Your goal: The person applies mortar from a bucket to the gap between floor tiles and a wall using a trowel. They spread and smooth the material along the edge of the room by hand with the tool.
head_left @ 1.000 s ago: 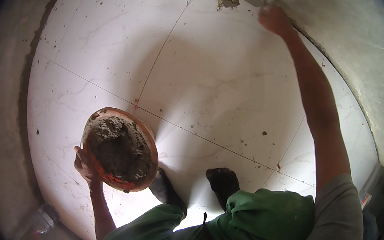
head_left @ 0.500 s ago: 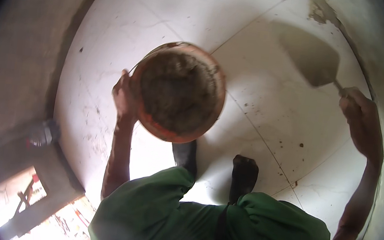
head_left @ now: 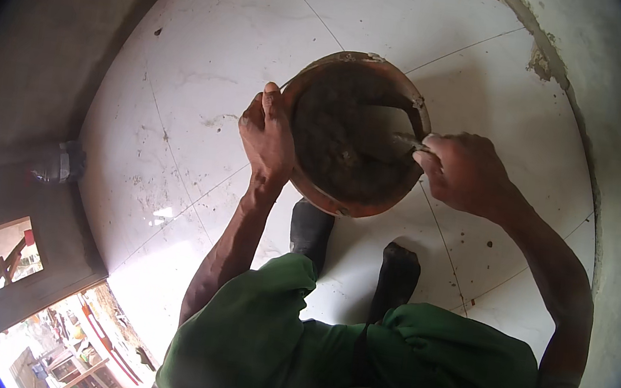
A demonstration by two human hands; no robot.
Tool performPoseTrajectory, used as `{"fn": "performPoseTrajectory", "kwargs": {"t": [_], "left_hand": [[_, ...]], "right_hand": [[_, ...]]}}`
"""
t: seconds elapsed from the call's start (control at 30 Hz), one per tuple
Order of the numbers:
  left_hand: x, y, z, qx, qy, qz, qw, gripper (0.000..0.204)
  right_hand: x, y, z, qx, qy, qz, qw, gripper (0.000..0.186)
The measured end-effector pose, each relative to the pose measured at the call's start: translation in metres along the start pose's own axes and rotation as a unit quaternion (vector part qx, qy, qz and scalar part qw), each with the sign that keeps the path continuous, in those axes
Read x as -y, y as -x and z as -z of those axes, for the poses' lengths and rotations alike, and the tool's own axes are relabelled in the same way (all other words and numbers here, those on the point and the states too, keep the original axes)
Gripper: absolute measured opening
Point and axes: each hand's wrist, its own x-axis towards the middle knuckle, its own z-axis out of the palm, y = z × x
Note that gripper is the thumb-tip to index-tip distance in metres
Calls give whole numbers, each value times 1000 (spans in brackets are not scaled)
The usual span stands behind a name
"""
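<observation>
An orange-brown bucket (head_left: 355, 209) hangs in front of me, over the floor near my feet. Dark grey wet mortar (head_left: 327, 122) fills much of it. My left hand (head_left: 267, 133) is closed on the bucket's left side, by its rim. The trowel (head_left: 389, 135) has its blade inside the bucket, partly sunk in the mortar. Its handle is gripped in my right hand (head_left: 468, 172), just past the bucket's right rim. The blade's far end is hidden in the mortar.
White floor tiles (head_left: 212, 50) carry scattered crumbs and smears. Grey plastered walls (head_left: 22, 81) rise on both sides, with rough mortar (head_left: 541, 63) along the right wall's foot. A pipe end (head_left: 62, 162) stands out at left. Cluttered openings (head_left: 74, 351) lie lower left.
My right hand has brought the trowel left, from beside the right wall into the bucket's mortar. My left hand and the bucket have shifted right and slightly up in the view.
</observation>
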Motion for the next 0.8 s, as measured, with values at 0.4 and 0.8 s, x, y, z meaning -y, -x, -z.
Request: {"fn": "performPoseTrajectory", "kwargs": {"t": [0.4,0.8], "left_hand": [[135,-40,47,60,-377,-236,894,56],[111,-43,19,18,68,146,987,49]], "right_hand": [[-46,80,32,-36,-325,-147,934,34],[-271,172,22,-206,-398,-400,800,38]]}}
